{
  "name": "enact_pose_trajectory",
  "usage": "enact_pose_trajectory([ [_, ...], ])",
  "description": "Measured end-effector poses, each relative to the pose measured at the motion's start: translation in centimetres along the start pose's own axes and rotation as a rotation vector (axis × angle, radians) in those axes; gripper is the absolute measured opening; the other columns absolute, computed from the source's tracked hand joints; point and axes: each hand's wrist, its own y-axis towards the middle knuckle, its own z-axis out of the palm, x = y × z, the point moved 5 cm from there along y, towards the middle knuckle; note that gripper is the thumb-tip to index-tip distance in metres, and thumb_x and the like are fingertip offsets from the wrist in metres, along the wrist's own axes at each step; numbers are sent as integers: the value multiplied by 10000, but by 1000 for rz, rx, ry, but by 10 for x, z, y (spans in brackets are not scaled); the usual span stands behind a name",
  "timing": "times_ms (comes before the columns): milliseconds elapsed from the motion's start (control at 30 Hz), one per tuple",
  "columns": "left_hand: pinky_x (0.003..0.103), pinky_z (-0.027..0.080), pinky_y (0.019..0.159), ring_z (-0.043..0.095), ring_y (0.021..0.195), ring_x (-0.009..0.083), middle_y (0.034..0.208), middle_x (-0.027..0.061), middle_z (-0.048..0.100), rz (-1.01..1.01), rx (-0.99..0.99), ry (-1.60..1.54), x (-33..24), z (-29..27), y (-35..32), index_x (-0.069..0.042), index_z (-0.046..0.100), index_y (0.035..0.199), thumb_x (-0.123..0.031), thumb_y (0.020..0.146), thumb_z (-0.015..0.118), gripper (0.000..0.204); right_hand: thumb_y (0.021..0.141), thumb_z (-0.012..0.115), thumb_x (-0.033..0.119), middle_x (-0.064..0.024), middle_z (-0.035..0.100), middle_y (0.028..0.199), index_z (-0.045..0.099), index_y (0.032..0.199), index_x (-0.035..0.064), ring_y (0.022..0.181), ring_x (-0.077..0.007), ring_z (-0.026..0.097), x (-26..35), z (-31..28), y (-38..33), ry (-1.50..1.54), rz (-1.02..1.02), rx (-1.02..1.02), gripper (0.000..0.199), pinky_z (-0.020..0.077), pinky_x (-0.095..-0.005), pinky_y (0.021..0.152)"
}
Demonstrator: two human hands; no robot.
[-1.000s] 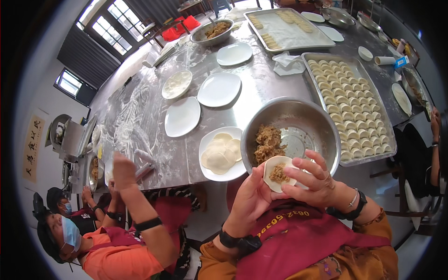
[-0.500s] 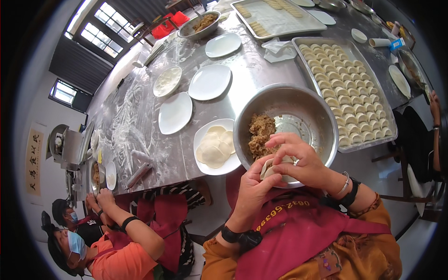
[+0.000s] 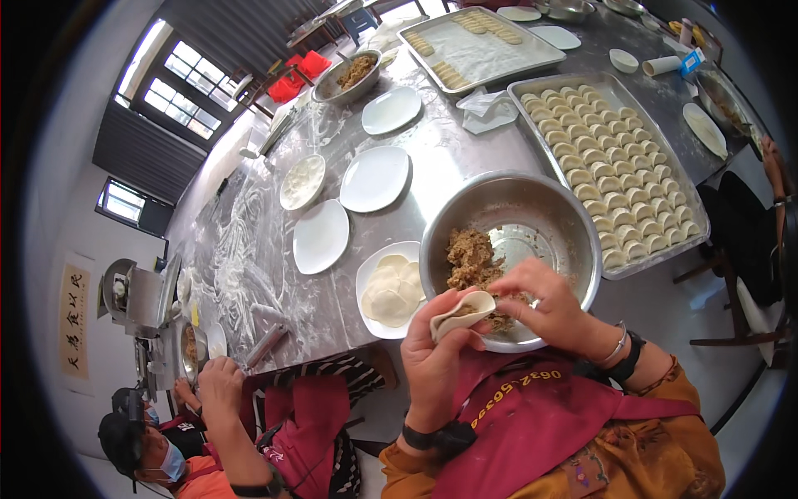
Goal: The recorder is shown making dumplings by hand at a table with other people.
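My left hand (image 3: 436,345) cups a round dough wrapper (image 3: 462,318), folded up at the sides, with brown filling showing in its hollow. Close to the wrapper's right edge, my right hand (image 3: 544,306) has its fingers drawn together; whatever they pinch is hidden. Both hands are over the near side of a large steel bowl (image 3: 544,200). Inside it, a clump of brown minced filling (image 3: 472,256) lies on the left. A white plate (image 3: 368,264) just left of the bowl carries a pile of round wrappers (image 3: 393,291).
Right of the bowl, a metal tray (image 3: 532,154) holds rows of folded dumplings (image 3: 615,179). Another tray (image 3: 478,71) lies beyond. White plates (image 3: 374,179) and a second filling bowl (image 3: 345,79) stand on the floury table. A co-worker (image 3: 158,441) sits at left, another person (image 3: 752,241) at right.
The wrapper, previously mostly covered by both hands, now sits open in my left hand with filling visible. My right fingers have drawn back rightward. The co-worker's arm at left has moved.
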Motion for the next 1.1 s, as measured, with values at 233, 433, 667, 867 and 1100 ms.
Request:
enact_pose_trajectory([
  [233,227,477,676,587,908,149,1191,153,541,53,2,108,8,1,3,21,460,1217,80,821,517,404,687,714,64,-62,585,747,627,822,38,660,-177,539,1,8,-10,165,73,-142,163,435,-276,586],
  [433,232,480,659,590,868,145,1179,158,546,86,-20,235,17,7,4,17,484,1178,87,808,509,377,671,726,76,-66,579,704,605,768,34,637,-205,533,3,4,-12,51,11,-183,161,423,-304,579],
  [667,228,474,680,584,898,141,1174,149,552,25,5,194,26,12,1,13,494,1168,70,818,519,356,660,730,69,-68,587,711,606,770,36,647,-214,541,14,-5,-15,-180,-238,-209,168,419,-312,587],
  [867,230,473,676,580,892,136,1144,138,565,-7,-2,131,29,14,0,22,502,1151,54,827,522,326,680,714,47,-78,592,740,615,808,33,619,-171,542,-1,-4,-17,166,166,-195,162,436,-264,562],
  [1100,221,492,659,592,850,126,1071,114,585,-48,38,67,31,16,2,15,507,1140,30,848,534,294,654,698,22,-80,579,721,615,795,58,636,-224,550,19,-8,-16,-167,-238,-211,168,425,-325,609],
])
